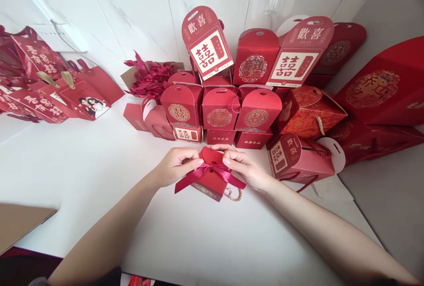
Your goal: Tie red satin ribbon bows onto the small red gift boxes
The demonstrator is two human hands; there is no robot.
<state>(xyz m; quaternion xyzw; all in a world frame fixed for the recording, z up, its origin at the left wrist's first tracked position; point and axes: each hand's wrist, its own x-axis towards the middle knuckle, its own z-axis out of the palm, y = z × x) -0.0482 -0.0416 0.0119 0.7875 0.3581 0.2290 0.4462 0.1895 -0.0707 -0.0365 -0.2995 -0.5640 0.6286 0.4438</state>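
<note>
A small red gift box [208,190] lies on the white table in front of me. A dark pink ribbon [188,182] is tied in a bow across its upper side, with tails spreading left and right. My left hand [179,166] is closed at the bow's left side, thumb and fingers pinching the ribbon. On the other side, my right hand [244,169] pinches the ribbon close to the knot, its fingers reaching behind the box's top flap. A twisted gold cord handle [236,195] loops out at the box's right, under the right hand.
Stacked red gift boxes [218,109] stand behind my hands against the tiled wall. A carton of loose ribbons [149,78] is at back left, near red gift bags [77,94]. Larger red boxes [380,87] stand at right. Brown cardboard [23,224] lies at front left.
</note>
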